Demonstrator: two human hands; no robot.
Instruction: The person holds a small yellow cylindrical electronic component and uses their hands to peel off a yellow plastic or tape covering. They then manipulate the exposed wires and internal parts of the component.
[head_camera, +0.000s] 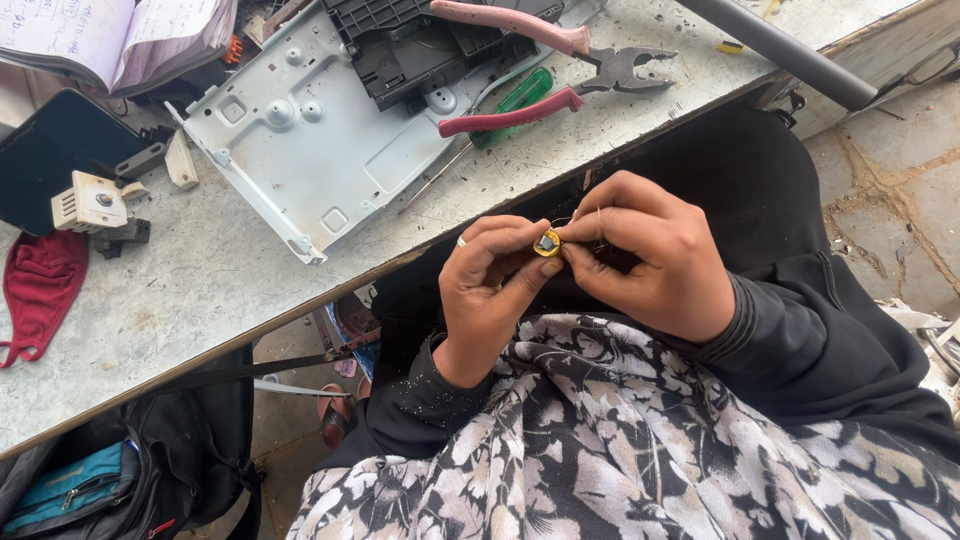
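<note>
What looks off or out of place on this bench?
The pink-handled pliers lie open on the grey metal chassis, partly over its edge. A red face mask hangs off the table edge. Both hands, left hand and right hand, pinch a small yellow ring part over the lap, off the table.

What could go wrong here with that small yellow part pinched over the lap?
1. The small yellow ring-shaped part is pinched between left hand and right hand over the lap, beyond the table edge; a slip may lose it.
2. Its thin wire could snap.
3. Pliers near the edge might get knocked off.
</note>
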